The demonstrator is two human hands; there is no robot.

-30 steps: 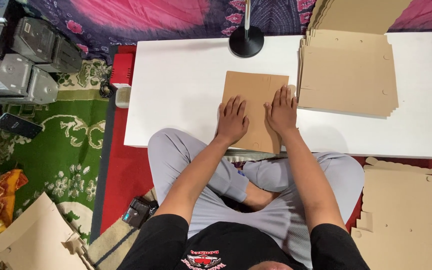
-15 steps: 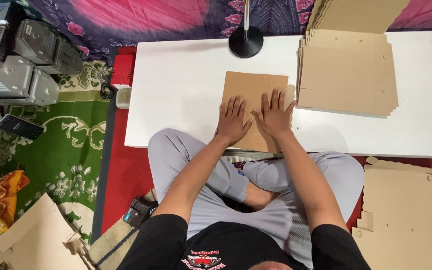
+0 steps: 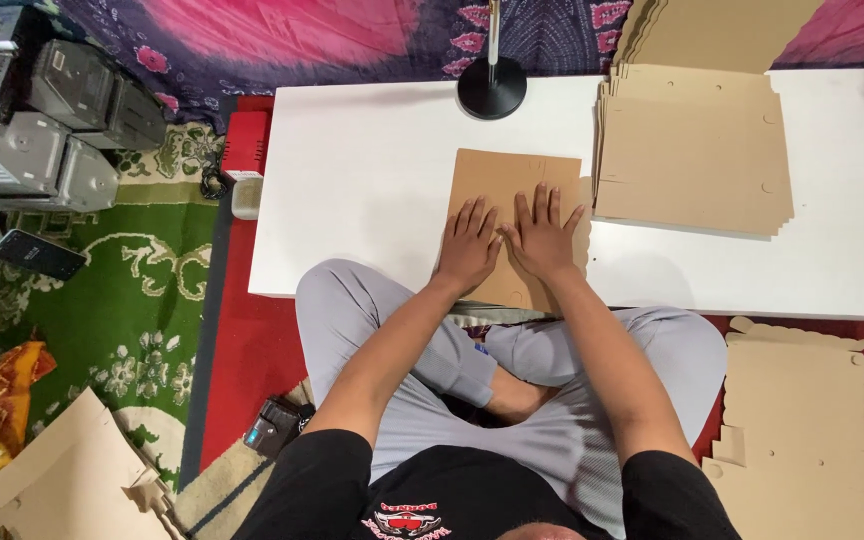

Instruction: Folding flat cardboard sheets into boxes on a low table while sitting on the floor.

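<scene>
- A flat, folded brown cardboard sheet (image 3: 512, 205) lies at frame centre on the white rectangular table (image 3: 352, 200), its near edge overhanging toward the lap.
- Left hand (image 3: 469, 245) and right hand (image 3: 542, 238) press on it side by side, fingers spread flat, gripping nothing.
- The sheet looks folded flat, not yet raised into any box shape.
- A stack of flat tan cardboard blanks (image 3: 692, 150) waits at upper right.

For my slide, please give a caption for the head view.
Both hands, left hand and right hand, press a folded cardboard sheet on a white table.
</scene>
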